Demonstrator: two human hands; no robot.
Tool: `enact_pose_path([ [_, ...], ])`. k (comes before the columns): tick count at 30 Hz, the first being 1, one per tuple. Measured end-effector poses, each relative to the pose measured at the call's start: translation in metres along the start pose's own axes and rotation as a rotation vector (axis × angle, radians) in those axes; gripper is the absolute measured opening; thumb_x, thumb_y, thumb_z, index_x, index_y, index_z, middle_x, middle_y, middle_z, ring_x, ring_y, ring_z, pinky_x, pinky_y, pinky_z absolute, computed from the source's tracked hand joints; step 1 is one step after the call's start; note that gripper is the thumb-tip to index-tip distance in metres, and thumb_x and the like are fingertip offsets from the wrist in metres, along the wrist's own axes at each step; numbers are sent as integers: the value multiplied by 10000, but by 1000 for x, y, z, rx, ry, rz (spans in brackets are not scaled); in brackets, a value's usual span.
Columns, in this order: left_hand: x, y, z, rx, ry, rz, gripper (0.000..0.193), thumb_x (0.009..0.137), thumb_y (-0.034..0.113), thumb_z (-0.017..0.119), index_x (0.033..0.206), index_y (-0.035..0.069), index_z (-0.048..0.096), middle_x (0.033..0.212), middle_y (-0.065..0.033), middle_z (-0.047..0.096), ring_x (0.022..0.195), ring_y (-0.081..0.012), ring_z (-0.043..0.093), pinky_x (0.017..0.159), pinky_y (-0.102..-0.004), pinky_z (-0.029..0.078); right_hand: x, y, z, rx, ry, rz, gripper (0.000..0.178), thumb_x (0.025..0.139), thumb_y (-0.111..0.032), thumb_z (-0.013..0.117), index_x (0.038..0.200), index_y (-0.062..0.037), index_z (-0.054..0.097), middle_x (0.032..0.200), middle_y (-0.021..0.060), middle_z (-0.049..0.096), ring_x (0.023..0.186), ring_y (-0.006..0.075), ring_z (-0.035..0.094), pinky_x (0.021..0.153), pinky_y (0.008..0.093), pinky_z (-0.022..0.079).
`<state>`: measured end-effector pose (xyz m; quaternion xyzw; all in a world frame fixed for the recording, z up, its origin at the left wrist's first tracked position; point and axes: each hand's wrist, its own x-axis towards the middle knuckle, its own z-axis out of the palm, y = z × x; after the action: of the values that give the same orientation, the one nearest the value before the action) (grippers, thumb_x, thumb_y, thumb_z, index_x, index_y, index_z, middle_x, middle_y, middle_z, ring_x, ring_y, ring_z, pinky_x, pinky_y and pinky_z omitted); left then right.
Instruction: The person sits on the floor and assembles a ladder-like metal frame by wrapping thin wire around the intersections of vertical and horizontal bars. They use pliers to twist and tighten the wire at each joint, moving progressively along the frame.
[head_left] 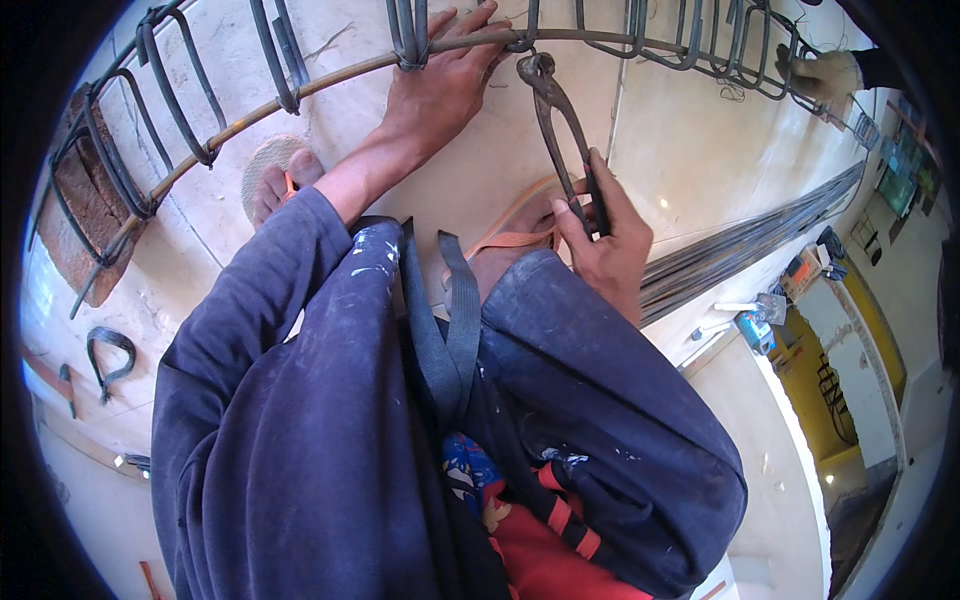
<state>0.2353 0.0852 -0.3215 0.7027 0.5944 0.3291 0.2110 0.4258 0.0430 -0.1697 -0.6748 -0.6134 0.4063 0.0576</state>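
Note:
A long steel reinforcing cage crosses the top of the view, its brown rod (345, 73) carrying bent stirrups (272, 50). My left hand (440, 88) reaches to this rod with fingers stretched out; the rod passes across them beside a pair of stirrups. In my right hand (615, 240) are dark metal pincers (550, 110), gripped by their handles. Their jaws point up and touch or nearly touch the rod where a stirrup meets it; whether they bite on wire cannot be made out.
A brick (95, 200) props the cage's left end. Another person's gloved hand (825, 80) is at its right end. A bundle of steel bars (750, 235) lies to the right. A loop of tie wire (110, 365) rests on the tiled floor at left. My sandalled feet stand close below the cage.

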Motion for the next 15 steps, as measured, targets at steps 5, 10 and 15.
enact_pose_path([
  [5,0,-3,2,-3,-31,-1,264,916,45,520,1172,40,587,1248,-81,599,1298,-254,465,1109,-441,299,-6,20,19,1950,-775,617,485,1015,-360,418,1374,-34,414,806,132,590,462,120,433,415,249,401],
  [10,-5,-4,-2,55,-60,-1,295,913,24,502,1201,36,565,1259,-80,583,1302,-256,454,1120,-447,280,4,48,25,1405,-720,485,507,995,-375,470,1300,23,397,861,148,598,404,108,466,342,210,372],
  [15,-3,-1,1,42,-61,-6,304,899,12,502,1196,31,567,1270,-77,569,1318,-245,434,1137,-427,257,11,-2,-12,878,-410,332,673,808,-96,713,1327,-4,295,860,140,596,437,106,518,371,197,397],
])
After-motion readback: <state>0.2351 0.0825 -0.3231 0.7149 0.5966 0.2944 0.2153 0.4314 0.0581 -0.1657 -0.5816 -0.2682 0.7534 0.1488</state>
